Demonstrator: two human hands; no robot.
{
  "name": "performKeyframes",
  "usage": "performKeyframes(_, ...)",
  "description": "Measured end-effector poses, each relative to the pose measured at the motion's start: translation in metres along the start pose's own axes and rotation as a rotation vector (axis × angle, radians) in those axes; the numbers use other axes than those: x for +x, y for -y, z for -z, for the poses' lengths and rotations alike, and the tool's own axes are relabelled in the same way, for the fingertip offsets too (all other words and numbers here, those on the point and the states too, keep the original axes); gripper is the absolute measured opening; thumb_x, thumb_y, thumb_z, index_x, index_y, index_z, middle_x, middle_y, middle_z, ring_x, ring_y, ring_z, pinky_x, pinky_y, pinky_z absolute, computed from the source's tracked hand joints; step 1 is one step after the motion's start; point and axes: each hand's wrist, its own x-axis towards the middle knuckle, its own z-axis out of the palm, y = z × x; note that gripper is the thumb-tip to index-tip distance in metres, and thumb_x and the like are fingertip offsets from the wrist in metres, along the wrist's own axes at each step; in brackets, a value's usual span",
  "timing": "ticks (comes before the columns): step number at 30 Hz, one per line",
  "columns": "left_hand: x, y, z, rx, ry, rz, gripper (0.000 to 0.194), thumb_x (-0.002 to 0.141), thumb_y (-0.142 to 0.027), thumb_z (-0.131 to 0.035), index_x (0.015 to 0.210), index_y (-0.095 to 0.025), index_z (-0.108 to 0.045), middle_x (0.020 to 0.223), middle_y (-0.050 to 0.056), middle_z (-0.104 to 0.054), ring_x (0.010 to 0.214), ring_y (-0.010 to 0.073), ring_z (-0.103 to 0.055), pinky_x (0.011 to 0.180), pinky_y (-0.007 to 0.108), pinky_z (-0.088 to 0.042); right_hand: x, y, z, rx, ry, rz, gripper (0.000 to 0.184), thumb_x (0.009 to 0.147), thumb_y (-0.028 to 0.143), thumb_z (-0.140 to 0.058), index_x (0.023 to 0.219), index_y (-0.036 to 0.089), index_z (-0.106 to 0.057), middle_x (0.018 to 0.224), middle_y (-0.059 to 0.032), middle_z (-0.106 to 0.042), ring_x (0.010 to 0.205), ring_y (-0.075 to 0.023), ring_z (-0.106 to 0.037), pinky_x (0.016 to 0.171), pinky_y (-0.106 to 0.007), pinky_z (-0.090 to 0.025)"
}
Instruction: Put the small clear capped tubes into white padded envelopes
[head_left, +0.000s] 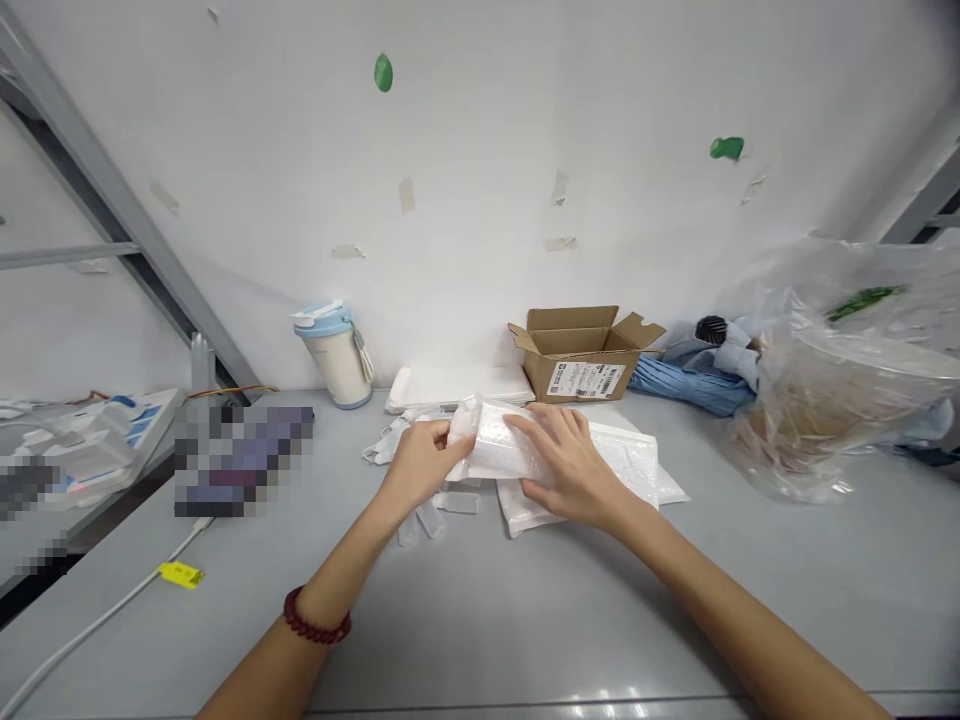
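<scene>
A white bubble mailer (499,450) is held between my two hands above the grey table. My left hand (421,462), with a dark red beaded bracelet on its wrist, pinches the mailer's left end. Across its right part lies my right hand (570,468), gripping it with the fingers over the front and the thumb at the lower edge. More white mailers (628,462) lie beneath and behind my right hand. Several small clear plastic pieces (454,502) are scattered below the held mailer. Whether anything is inside the mailer cannot be seen.
Behind stand an open cardboard box (544,375) with labels and a cream bottle (337,365) with a blue lid. A flat white stack (465,385) lies between them. Blue fabric (686,385) and a clear plastic bag (810,420) sit right; a white cable (112,610) runs left.
</scene>
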Motion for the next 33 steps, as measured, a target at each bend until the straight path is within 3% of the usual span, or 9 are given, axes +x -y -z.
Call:
performKeyframes(7, 0.012, 0.008, 0.024, 0.242, -0.190, 0.029, 0.024, 0.073, -0.035, -0.049, 0.070, -0.017, -0.064, 0.072, 0.003, -0.069, 0.068, 0.0182, -0.060, 0.067, 0.027, -0.043, -0.002, -0.024, 0.001, 0.016, -0.023, -0.100, 0.051, 0.076, 0.027, -0.053, 0.125, 0.023, -0.041, 0.120, -0.0131, -0.049, 0.113, -0.0292, -0.044, 0.091, -0.045, -0.031)
performKeyframes(11, 0.022, 0.027, 0.047, 0.459, -0.292, 0.038, 0.025, 0.074, -0.030, -0.047, 0.079, -0.016, -0.067, 0.081, 0.006, -0.070, 0.072, 0.0200, -0.061, 0.071, 0.029, -0.043, -0.003, -0.031, -0.001, 0.039, -0.049, -0.122, 0.045, 0.079, 0.026, -0.051, 0.124, 0.025, -0.043, 0.119, -0.0112, -0.052, 0.110, -0.0276, -0.047, 0.089, -0.043, -0.032)
performKeyframes(14, 0.028, 0.043, 0.058, 0.548, -0.306, 0.072, 0.028, 0.075, -0.026, -0.044, 0.085, -0.015, -0.068, 0.087, 0.008, -0.071, 0.079, 0.0219, -0.062, 0.073, 0.030, -0.043, -0.003, -0.032, -0.003, 0.026, -0.058, -0.111, 0.043, 0.081, 0.025, -0.052, 0.123, 0.024, -0.045, 0.118, -0.0105, -0.053, 0.111, -0.0267, -0.047, 0.089, -0.042, -0.032)
performKeyframes(20, 0.032, 0.063, 0.077, 0.579, -0.244, 0.140, 0.029, 0.072, -0.026, -0.048, 0.088, -0.015, -0.070, 0.088, 0.008, -0.072, 0.085, 0.0229, -0.064, 0.075, 0.028, -0.045, -0.004, -0.033, -0.006, -0.003, -0.079, -0.087, 0.041, 0.083, 0.024, -0.052, 0.123, 0.025, -0.046, 0.118, -0.0095, -0.055, 0.110, -0.0257, -0.049, 0.088, -0.042, -0.033)
performKeyframes(26, 0.030, 0.072, 0.098, 0.546, 0.073, 0.228, 0.028, 0.063, -0.028, -0.057, 0.084, -0.016, -0.071, 0.089, 0.007, -0.073, 0.087, 0.0250, -0.065, 0.075, 0.028, -0.046, -0.004, -0.034, -0.008, -0.022, -0.070, -0.100, 0.040, 0.083, 0.023, -0.052, 0.123, 0.025, -0.047, 0.118, -0.0096, -0.056, 0.111, -0.0264, -0.048, 0.088, -0.043, -0.033)
performKeyframes(33, 0.025, 0.063, 0.105, 0.545, 0.199, 0.294, 0.028, 0.063, -0.037, -0.056, 0.075, -0.017, -0.072, 0.085, 0.005, -0.073, 0.086, 0.0252, -0.064, 0.072, 0.028, -0.047, -0.003, -0.032, -0.010, -0.022, -0.052, -0.126, 0.042, 0.082, 0.024, -0.051, 0.123, 0.026, -0.046, 0.119, -0.0095, -0.056, 0.110, -0.0270, -0.048, 0.088, -0.043, -0.032)
